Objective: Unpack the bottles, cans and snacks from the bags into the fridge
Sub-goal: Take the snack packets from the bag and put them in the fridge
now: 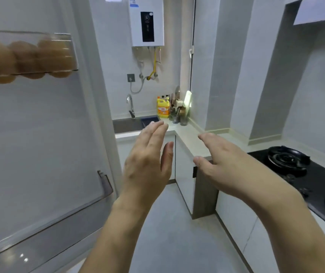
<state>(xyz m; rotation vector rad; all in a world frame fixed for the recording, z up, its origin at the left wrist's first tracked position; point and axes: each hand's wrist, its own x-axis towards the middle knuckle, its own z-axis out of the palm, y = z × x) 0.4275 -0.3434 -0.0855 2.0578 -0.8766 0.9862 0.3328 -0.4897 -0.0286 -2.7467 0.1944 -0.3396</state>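
The fridge door (39, 134) stands open and fills the left side of the view. High up on the fridge door, a clear shelf holds a row of brown eggs (25, 58). Low down on the fridge door there is another clear shelf (63, 211), and I can see nothing standing in the part that shows.

Both hands are up in the air, just to the right of the fridge door. The left hand (147, 164) is nearest the door. Its fingers are straight and close together, and it holds nothing. The right hand (224, 166) is a bit farther from the door. Its fingers are loose and a little spread, and it holds nothing too.

No bags, bottles, cans or snacks show anywhere here. The inside of the fridge is out of view, so I cannot tell how much is packed away. With the door open and both hands free, I think the person is either going for the next thing or is nearly done.

Far past the fridge door are a sink (128, 125), a yellow soap bottle (163, 109) and a black stove (295, 166).
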